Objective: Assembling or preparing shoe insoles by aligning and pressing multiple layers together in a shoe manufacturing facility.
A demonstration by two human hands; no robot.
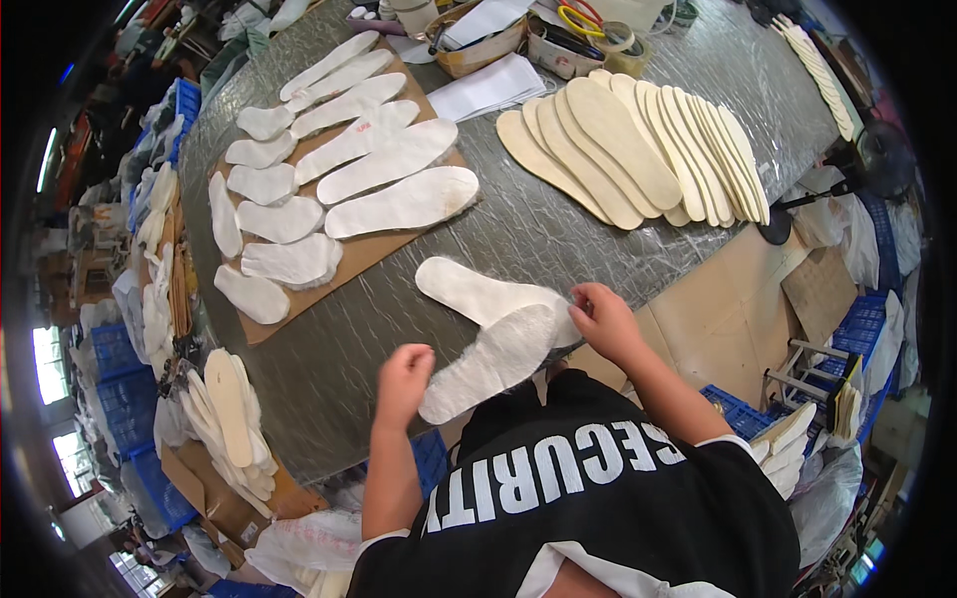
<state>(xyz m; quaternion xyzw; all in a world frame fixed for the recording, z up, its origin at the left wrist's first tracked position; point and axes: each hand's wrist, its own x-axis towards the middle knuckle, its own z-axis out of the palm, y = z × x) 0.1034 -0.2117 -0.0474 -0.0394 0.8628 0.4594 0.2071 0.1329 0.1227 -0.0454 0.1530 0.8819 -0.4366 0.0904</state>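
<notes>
Two white fleece insoles lie crossed near the front edge of the table, between my hands. The upper insole (493, 361) shows a fluffy grey-white face and slants down toward my left. Partly covered by it, a smoother white insole (464, 284) points to the upper left. My right hand (603, 321) pinches at the right end of the crossed pair; its fingertips partly hide the edge there. Just left of the fluffy insole, my left hand (403, 377) is closed, fingers curled in. Whatever it may hold is hidden.
White fleece pieces lie in rows on a cardboard sheet (369, 254) at the left. Cream insoles (623, 149) are fanned out at the far right. Behind stand a basket (478, 50) and tape rolls (613, 38). More insoles (234, 409) are stacked left of the table.
</notes>
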